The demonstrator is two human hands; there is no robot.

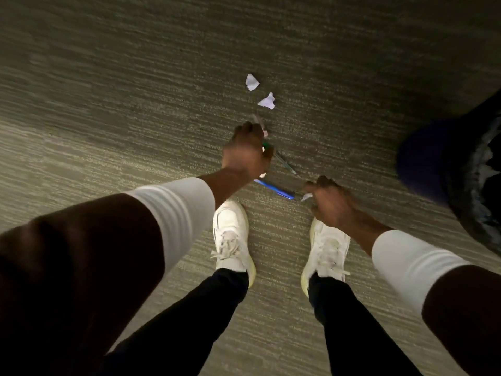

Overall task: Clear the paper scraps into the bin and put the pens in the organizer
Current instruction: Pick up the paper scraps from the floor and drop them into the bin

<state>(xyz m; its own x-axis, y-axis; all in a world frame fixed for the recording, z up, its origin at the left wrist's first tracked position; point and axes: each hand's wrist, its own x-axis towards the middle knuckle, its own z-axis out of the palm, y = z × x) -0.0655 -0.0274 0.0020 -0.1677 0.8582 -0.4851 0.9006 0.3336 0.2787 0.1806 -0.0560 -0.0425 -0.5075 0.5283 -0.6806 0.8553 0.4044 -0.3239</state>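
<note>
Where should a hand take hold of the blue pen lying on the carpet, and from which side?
Pinch the blue pen at mid-barrel, coming straight down from above, fingers across its width. It lies flat on the carpet, and its right end sits by the right hand, so the bare middle looks freest.

White paper scraps (252,82) and a blue pen (273,189) lie on olive-grey streaked carpet (135,90); white shoes (231,234), black trousers (195,321), white sleeves (179,213).
</note>
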